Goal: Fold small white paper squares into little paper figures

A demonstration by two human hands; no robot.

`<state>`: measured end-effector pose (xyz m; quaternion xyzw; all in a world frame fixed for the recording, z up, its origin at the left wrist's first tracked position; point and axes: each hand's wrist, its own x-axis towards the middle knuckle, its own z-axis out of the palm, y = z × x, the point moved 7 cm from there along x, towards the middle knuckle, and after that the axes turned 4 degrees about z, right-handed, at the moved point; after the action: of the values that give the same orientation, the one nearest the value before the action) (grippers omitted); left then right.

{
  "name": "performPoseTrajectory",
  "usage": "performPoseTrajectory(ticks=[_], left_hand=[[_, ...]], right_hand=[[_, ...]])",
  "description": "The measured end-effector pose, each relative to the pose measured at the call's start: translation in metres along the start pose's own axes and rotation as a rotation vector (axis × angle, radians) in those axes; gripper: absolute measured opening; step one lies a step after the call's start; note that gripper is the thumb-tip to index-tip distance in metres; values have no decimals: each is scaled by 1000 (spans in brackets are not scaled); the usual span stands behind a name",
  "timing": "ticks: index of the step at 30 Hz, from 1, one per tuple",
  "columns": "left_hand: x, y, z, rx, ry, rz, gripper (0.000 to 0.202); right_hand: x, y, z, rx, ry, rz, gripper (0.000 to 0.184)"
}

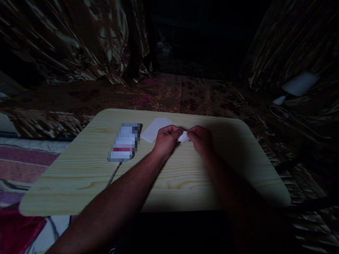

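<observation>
Both my hands meet over the middle of a small light wooden table [79, 176]. My left hand [166, 140] and my right hand [201, 140] are closed in pinches on a small white folded piece of paper [183, 137] held between them, just above the tabletop. A sheet of white paper [153, 128] lies flat on the table just behind my left hand. The scene is dim, and the far side of the small paper is hidden by my fingers.
A blurred-out rectangular object [124, 142] lies on the table left of my hands, with a thin cable [113, 175] running from it toward the near edge. Patterned dark fabric [185, 91] surrounds the table. A white device with a cord [299, 84] sits at the right.
</observation>
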<state>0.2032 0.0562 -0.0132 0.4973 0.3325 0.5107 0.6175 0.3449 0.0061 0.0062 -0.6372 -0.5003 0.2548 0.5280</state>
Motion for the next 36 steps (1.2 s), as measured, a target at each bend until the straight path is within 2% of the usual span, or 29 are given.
performPoseTrajectory(ticks=[7,14,21,29,36], left_hand=[[0,-4,6,86,-135,-38,20],[1,-4,5,121,-158,-69,19],[2,-5,6,167,-237,-94,21],[3,-2,3,190,-251,-77,26],[1,-5,3,218,-295,-99,25]], right_hand=[[0,0,-1,-46,-9,2,15],[0,-1,0,-79,-19,-24,14],[1,1,0,-77,-34,15,13],[5,8,-4,-20,-17,71,14],[4,5,-5,-92,-14,46,13]])
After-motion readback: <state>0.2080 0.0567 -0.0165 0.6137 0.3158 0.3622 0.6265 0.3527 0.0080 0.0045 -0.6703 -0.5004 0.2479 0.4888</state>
